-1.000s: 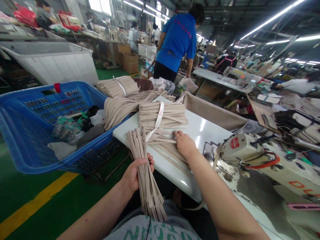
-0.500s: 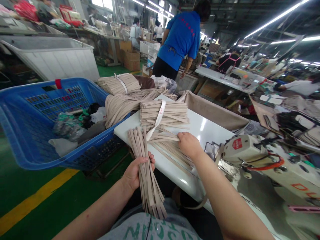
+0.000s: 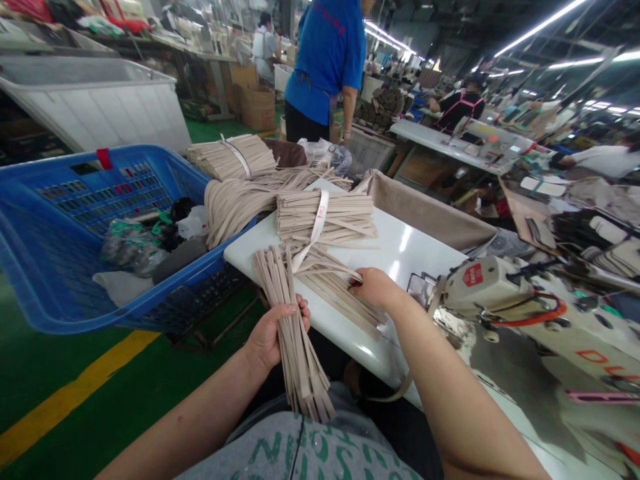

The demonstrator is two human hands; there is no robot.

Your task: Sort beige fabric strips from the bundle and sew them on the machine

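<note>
My left hand point(image 3: 283, 327) is wrapped round a loose bundle of beige fabric strips point(image 3: 296, 347), which hangs tilted over my lap. Over the white table my right hand point(image 3: 375, 287) has its fingers closed on the ends of a few more beige strips point(image 3: 330, 263). Beneath those, other loose strips point(image 3: 345, 300) lie spread on the table top. Just behind is a stacked bundle of strips point(image 3: 325, 217) with a white paper band point(image 3: 320, 217) marked in red; the band's lower end reaches down near the bundle in my left hand.
Left of the table stands a blue plastic basket point(image 3: 165, 303) holding bags. Long strips point(image 3: 235, 207) and another banded bundle point(image 3: 235, 157) lie at its far side. A sewing machine point(image 3: 500, 293) is at the right. Behind the table, a person in a blue shirt point(image 3: 327, 60) stands.
My right hand has shifted slightly and its fingers have curled lower round the strips. My left hand still holds its bundle. The person in blue has moved left and turned.
</note>
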